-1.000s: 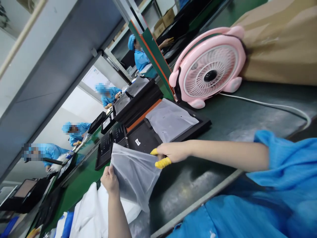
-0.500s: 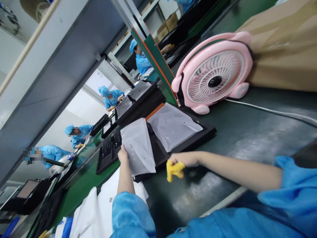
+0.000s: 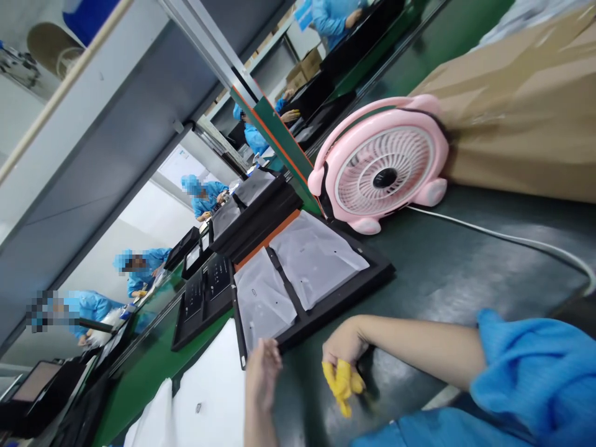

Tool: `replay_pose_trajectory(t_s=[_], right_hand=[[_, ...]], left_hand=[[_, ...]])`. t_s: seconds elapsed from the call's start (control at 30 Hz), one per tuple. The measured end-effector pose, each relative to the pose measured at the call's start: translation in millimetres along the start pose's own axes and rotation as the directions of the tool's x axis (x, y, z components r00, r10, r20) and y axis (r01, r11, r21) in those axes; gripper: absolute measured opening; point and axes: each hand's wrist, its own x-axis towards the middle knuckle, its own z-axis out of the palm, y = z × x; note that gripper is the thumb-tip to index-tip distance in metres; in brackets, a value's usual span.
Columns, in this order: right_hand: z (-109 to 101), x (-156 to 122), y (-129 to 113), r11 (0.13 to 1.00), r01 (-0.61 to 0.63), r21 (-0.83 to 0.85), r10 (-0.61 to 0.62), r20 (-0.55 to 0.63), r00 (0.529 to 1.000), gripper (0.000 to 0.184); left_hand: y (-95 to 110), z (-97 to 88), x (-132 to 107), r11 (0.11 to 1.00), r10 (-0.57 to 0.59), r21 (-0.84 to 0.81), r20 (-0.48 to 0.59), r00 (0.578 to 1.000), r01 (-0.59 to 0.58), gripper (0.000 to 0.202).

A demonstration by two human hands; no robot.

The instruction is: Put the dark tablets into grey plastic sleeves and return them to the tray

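My left hand (image 3: pixel 263 366) hovers by the near left edge of a black tray (image 3: pixel 321 313), holding nothing, its fingers loosely bent and a little blurred. Two frosted plastic bags lie side by side in that tray: a smaller-looking left bag (image 3: pixel 265 298) and a right bag (image 3: pixel 319 261). Yellow finger covers sit on several fingertips of my right hand (image 3: pixel 343 357). That hand points downward over the dark bench in front of the tray, fingers bent and apart, with nothing visible in them.
White sheets (image 3: pixel 216 385) lie left of the tray. Behind are another black tray (image 3: pixel 198 298) and stacked trays (image 3: pixel 261 211). A pink fan (image 3: pixel 386 164) with a white cord stands before a large cardboard box (image 3: pixel 521 112). Several co-workers in blue sit along the green line.
The left bag, held by my left hand before, now lies flat in the tray, released. My left hand has drawn back toward me. My right hand has lowered and its fingers have spread.
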Motion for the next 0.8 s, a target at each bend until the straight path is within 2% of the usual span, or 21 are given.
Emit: replay_pose_trajectory(t_s=[0.03, 0.07, 0.1, 0.13, 0.2, 0.3, 0.4, 0.5, 0.63, 0.73, 0.8], right_hand=[[1, 5, 4, 0.997, -0.082, -0.005, 0.082, 0.062, 0.995, 0.043], [2, 11, 8, 0.986, -0.167, -0.020, 0.168, 0.118, 0.979, 0.043], [2, 16, 11, 0.970, -0.239, -0.046, 0.244, 0.161, 0.956, 0.044], [3, 19, 13, 0.955, -0.286, -0.075, 0.295, 0.189, 0.936, 0.046], [3, 22, 15, 0.950, -0.288, -0.120, 0.308, 0.209, 0.928, 0.048], [1, 16, 14, 0.977, -0.177, -0.119, 0.197, 0.189, 0.962, 0.047], [-4, 7, 11, 0.990, -0.117, -0.080, 0.127, 0.134, 0.983, 0.042], [-12, 6, 11, 0.993, -0.104, -0.048, 0.108, 0.102, 0.989, 0.042], [-22, 19, 14, 0.995, -0.101, -0.027, 0.104, 0.138, 0.985, 0.057], [-26, 33, 17, 0.990, -0.137, -0.037, 0.141, 0.146, 0.979, 0.047], [-28, 39, 19, 0.980, -0.181, -0.083, 0.189, 0.104, 0.977, 0.034]], left_hand=[[-10, 12.8, -13, 0.953, -0.180, -0.219, 0.136, 0.974, 0.207, 0.034], [-17, 27.3, -22, 0.858, -0.282, -0.380, 0.212, 0.936, 0.345, 0.034], [-21, 42.5, -27, 0.748, -0.324, -0.515, 0.267, 0.908, 0.418, 0.033], [-20, 57.4, -28, 0.655, -0.352, -0.605, 0.286, 0.891, 0.453, 0.034], [-10, 81.7, -21, 0.553, -0.361, -0.726, 0.233, 0.903, 0.408, 0.030], [15, 94.9, -3, 0.520, -0.402, -0.793, 0.101, 0.910, 0.318, 0.011], [36, 78.5, 4, 0.545, -0.392, -0.789, 0.058, 0.918, 0.283, 0.013], [48, 42.8, 2, 0.587, -0.289, -0.794, -0.023, 0.957, 0.158, 0.018], [60, -2.7, 6, 0.605, -0.164, -0.796, -0.117, 0.979, 0.006, 0.020], [88, -16.5, 32, 0.612, -0.053, -0.783, -0.182, 0.982, -0.112, 0.020], [123, -14.6, 63, 0.636, 0.025, -0.744, -0.244, 0.969, -0.203, 0.023]])
